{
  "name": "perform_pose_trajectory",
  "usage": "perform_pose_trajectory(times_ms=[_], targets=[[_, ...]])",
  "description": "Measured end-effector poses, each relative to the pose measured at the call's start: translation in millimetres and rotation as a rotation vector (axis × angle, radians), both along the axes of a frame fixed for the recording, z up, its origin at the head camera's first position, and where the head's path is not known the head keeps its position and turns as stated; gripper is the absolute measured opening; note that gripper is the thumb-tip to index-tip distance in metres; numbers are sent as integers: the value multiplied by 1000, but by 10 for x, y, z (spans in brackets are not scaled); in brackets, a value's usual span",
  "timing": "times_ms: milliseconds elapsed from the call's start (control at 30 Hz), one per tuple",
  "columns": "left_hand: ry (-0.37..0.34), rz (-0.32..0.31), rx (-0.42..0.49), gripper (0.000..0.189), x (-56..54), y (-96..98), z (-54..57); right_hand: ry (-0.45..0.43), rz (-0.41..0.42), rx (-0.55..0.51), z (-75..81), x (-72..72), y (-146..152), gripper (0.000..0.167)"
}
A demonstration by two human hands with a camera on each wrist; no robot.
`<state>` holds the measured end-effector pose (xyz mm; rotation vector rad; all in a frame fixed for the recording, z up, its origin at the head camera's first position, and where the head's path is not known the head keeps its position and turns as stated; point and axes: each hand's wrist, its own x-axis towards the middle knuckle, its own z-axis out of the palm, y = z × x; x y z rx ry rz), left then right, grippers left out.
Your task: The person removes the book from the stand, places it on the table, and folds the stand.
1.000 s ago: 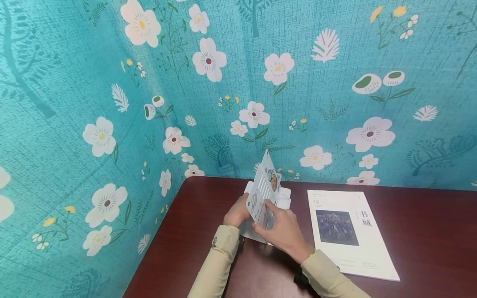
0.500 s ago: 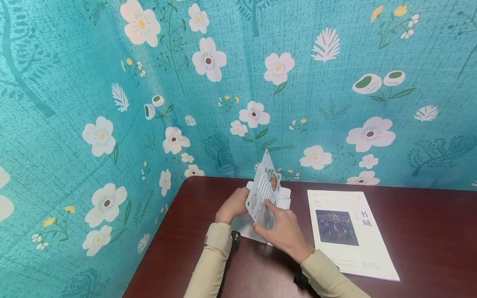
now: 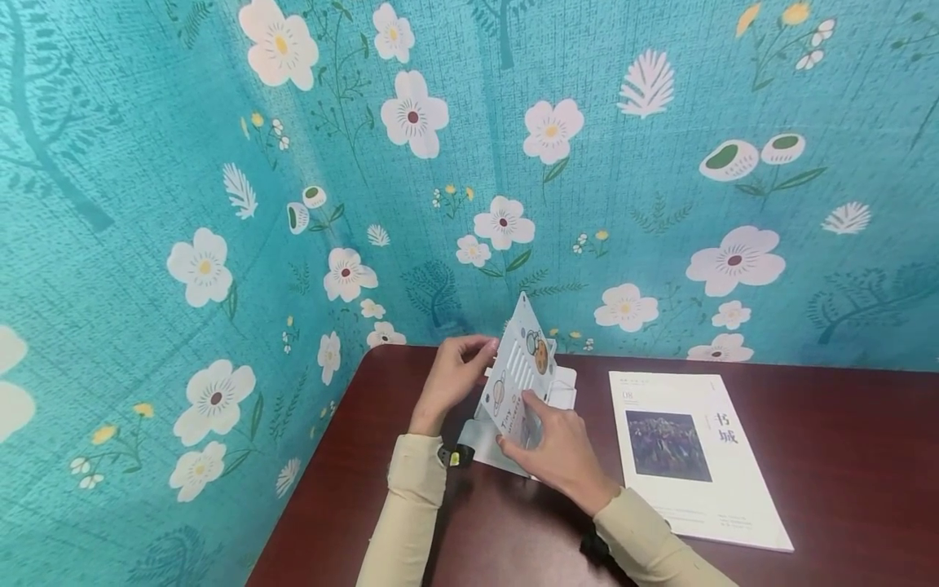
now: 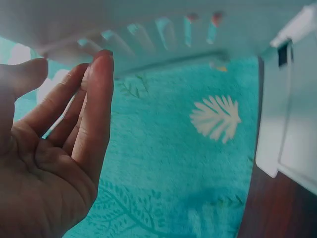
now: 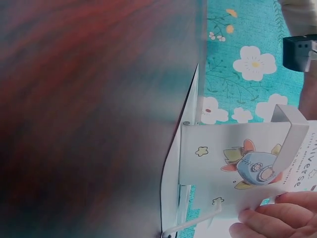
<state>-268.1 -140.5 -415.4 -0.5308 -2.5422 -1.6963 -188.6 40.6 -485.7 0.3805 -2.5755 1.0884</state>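
A white book stand [image 3: 525,342] with cartoon planets and the words "Tiny universe" stands on the table, its slotted panel tilted up from a flat base. My right hand [image 3: 561,452] grips the lower part of the panel, and in the right wrist view its fingers [image 5: 277,218] lie against the printed lower part. My left hand [image 3: 451,379] is raised at the panel's left edge, thumb and fingers apart. The left wrist view shows its fingers [image 4: 96,99] extended close to the slots on the back; whether they touch is unclear. Part of the stand's back is hidden from the head view.
A white magazine [image 3: 734,505] with a dark picture lies flat to the right of the stand. The dark red table [image 3: 367,465] ends on the left and back against a teal flowered wall covering [image 3: 440,179].
My left hand has come out from behind the panel, moving left and then up to its upper left edge. The right hand keeps its grip, and the stand holds its tilt.
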Motion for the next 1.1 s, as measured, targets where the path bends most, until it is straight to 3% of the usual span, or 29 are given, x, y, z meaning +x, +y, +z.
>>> perform_pose_trajectory(times_ms=[167, 300, 600, 967, 1100], targets=[[-33, 26, -4, 31, 84, 22, 96, -27, 0, -10, -4, 11, -8, 70], [-10, 67, -69, 28, 131, 15, 149, -38, 7, -10, -8, 16, -11, 73], [35, 151, -171, 21, 129, -64, 183, -33, 27, 21, -35, 12, -14, 84], [-22, 193, -177, 20, 74, -256, 151, -13, 87, 68, -69, -21, -23, 62], [-38, 219, -200, 20, 53, -313, 128, -45, 120, 64, -56, -25, -17, 51]])
